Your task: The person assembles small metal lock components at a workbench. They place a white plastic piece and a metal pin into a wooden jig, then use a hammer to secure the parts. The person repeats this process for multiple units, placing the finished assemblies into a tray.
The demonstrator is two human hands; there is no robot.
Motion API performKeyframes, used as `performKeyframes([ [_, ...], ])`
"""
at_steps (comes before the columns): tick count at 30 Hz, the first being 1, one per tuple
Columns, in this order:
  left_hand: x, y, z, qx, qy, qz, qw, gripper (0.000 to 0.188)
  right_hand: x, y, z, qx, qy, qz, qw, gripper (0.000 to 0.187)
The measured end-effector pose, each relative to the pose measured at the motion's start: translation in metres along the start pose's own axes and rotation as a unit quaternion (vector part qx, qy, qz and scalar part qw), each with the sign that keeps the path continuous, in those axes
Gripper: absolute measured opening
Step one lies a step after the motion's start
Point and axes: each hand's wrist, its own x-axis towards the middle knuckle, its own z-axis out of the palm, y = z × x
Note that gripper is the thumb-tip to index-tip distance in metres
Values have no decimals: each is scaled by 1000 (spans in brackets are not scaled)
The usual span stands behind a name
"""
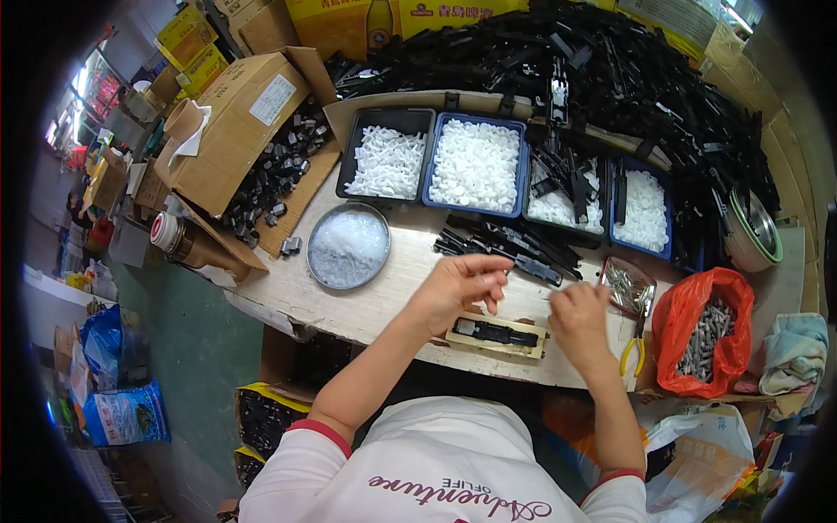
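A black plastic part [497,332], long and narrow, lies in a pale cream holder [521,350] at the table's front edge. Just above the holder's left end is my left hand [453,292], its fingers loosely bent and apart with nothing visible in them. My right hand [580,321] hovers at the holder's right end with its fingertips pinched together; whatever they hold, if anything, is too small to see. Beyond both hands lies a loose pile of black parts [514,248]. A clear-walled tray of small metal pins [629,286] sits beside my right hand.
Bins of white plastic pieces [475,161] line the back, before a heap of black parts [628,78]. Left are a round metal dish [349,247] and a tipped carton [235,122] spilling metal-and-black pieces. Yellow-handled pliers [633,349] and a red bag [704,331] of metal parts are right.
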Motion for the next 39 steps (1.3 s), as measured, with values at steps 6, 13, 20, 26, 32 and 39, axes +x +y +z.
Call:
performKeyframes([
  [6,-24,-21,5,3,-11,-2,1000,33,12,-38,7,76,-16,-40,996,12],
  [13,-37,-24,-2,138,-18,-45,989,29,10,-44,8,68,-21,-56,996,12],
  [20,-37,-39,3,57,38,16,998,24,5,-45,12,69,-40,-54,995,9],
  [26,-40,-38,-5,75,-19,-25,997,24,2,-47,14,80,-39,-58,994,10],
  [32,-44,-38,5,206,29,28,978,21,1,-50,13,111,-27,-51,992,12],
  [39,-47,-42,8,184,17,79,980,27,0,-51,6,152,6,-50,987,17],
])
